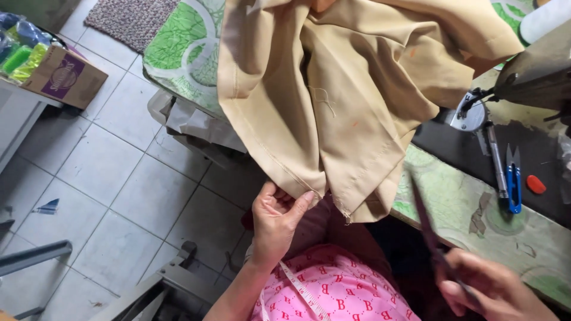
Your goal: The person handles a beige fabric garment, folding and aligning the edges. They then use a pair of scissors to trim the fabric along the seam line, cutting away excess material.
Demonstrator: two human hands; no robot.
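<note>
My left hand (275, 219) pinches the lower hem of the tan cloth (333, 101), thumb pressed against the fingers right at the frayed corner. The cloth hangs down from the edge of the sewing table (476, 208), bunched in folds over the tabletop, and drapes between me and most of what lies beneath it. A few orange marks show on its surface, and a loose thread curls near the middle.

My right hand (491, 291) is closed around the handles of a pair of dark scissors (429, 229). The blades point up toward the cloth's lower edge, just beside it but apart from it; they are blurred, so I cannot tell whether they are parted.

A white measuring tape (300, 291) lies across my pink patterned lap (342, 291). On the table's green-patterned cover, to the right of the cloth, rest small blue thread snips (513, 181), a slim metal tool (495, 160) just beside them, and an orange bit of chalk (536, 184) a little farther right. The sewing machine (535, 71) stands above these, its needle area near the cloth's right folds.

To the left, over the tiled floor (113, 196), a cardboard box (62, 77) sits on a shelf with bright packets (21, 50) next to it. A woven mat (131, 18) lies at the top.
</note>
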